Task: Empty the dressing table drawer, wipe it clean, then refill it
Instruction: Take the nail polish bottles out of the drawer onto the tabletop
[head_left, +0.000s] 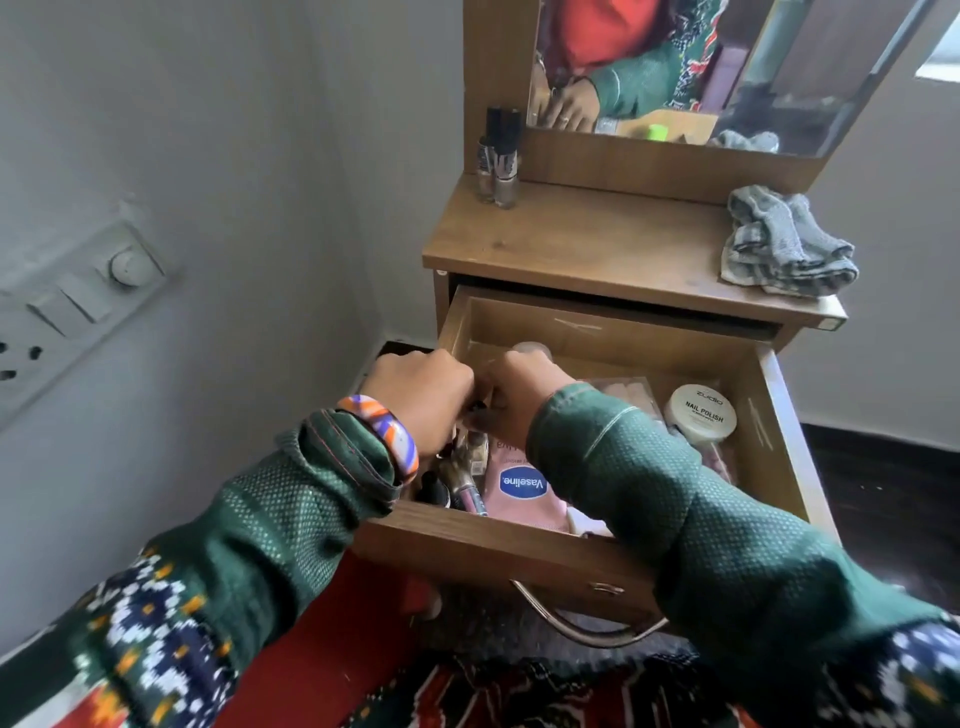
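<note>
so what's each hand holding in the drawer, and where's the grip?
Left hand and right hand curl round small dark items; what they are and the grip can't be told.

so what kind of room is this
Probably a bedroom corner at home: a brown wooden dressing table with a wall mirror, its open wooden drawer full of cosmetics such as a pink Vaseline tube.

1. Your only view comes from the head camera, looking forward and steeply down.
2. It sits close over the open brown wooden drawer (613, 551), whose front is nearest you.
3. Farther off it takes in the wooden dressing table top (571, 244) and the mirror (727, 67); the grey wall fills the left.
</note>
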